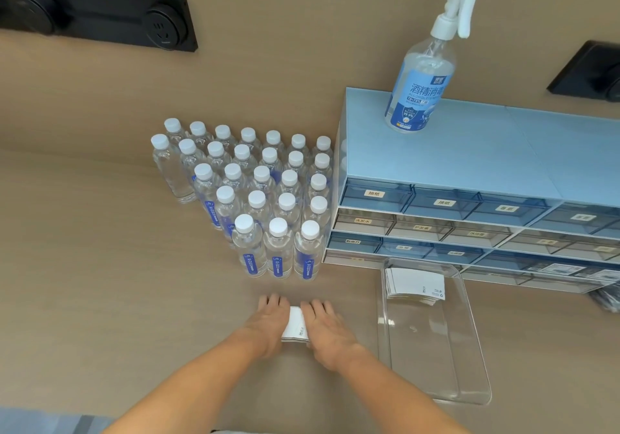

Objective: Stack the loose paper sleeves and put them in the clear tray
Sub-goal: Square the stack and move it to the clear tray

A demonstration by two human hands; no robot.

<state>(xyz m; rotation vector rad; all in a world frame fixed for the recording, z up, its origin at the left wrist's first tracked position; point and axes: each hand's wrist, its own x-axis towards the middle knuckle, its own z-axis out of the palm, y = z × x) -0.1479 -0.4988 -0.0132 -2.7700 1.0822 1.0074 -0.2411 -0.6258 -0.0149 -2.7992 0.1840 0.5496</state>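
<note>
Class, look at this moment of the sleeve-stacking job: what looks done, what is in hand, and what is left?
Done: one stack of paper sleeves already lies at the far end of the clear tray. In hand: the left hand and right hand press a second stack of sleeves together on the table. Left: moving that stack into the tray, whose near part looks free.

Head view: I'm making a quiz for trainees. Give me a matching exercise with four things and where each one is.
Things:
1. spray bottle
2. water bottles
3. sleeve stack in tray
4. sleeve stack being squared

Places:
A. between the left hand and right hand
B. on top of the blue drawer cabinet
C. at the far end of the clear tray
D. standing in rows on the table, left of the cabinet

Pairs: 1-B, 2-D, 3-C, 4-A
</note>
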